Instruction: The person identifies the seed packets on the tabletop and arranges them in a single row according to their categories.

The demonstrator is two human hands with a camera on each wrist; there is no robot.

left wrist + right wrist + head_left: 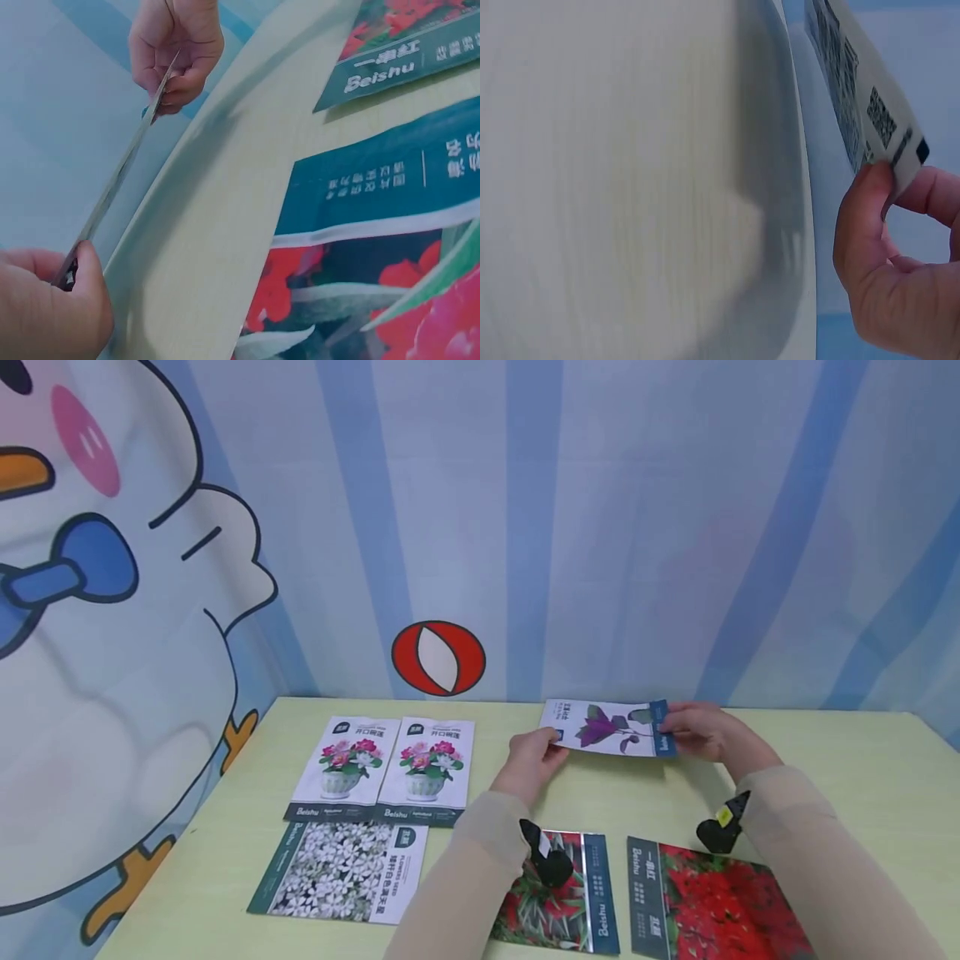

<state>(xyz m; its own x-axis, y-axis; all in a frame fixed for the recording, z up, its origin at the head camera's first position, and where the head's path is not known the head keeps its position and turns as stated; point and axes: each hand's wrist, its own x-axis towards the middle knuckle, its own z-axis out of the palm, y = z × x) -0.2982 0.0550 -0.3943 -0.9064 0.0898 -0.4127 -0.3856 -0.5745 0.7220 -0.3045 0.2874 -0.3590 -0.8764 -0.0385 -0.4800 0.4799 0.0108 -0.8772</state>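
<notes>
**Flat white packet with a purple flower and a dark blue end band (607, 727), raised and pinched at both ends**

My left hand (531, 760) pinches its left end, thumb against fingers; my right hand (701, 732) pinches the banded end. I hold it above the pale yellow tabletop (862, 752), near the middle of the far edge. Toward the left edge lie two white potted-flower packets (343, 768) side by side, with a white-blossom packet (337, 872) just nearer me. Beneath my forearms, toward the near edge, lie two red-flower packets (720, 902).

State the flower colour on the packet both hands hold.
The flower is purple, clearest in the head view.
</notes>
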